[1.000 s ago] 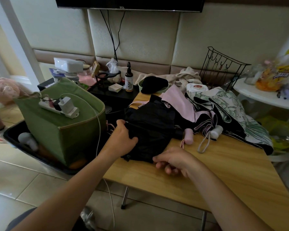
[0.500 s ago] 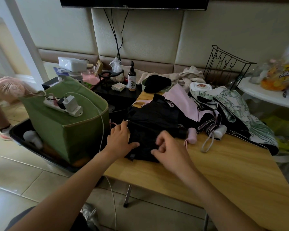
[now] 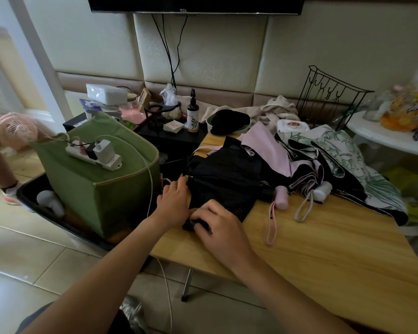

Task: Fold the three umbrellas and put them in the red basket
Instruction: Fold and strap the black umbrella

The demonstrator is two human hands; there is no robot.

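Observation:
Three loose, unfolded umbrellas lie on the wooden table. The black umbrella is at the left end. Beside it is a pink umbrella with a pink handle, then a green floral umbrella with a white handle. My left hand rests on the black umbrella's left edge, fingertips at a metal rib tip. My right hand pinches the near corner of the black fabric with curled fingers. No red basket is visible.
A green fabric bin with a power strip on top stands left of the table in a black tray. A white cable hangs near my left hand. Bottle, wire rack, pink fan behind.
My right hand moved from the bare tabletop left onto the black umbrella's near corner and took hold of the fabric. My left hand stayed on its left edge.

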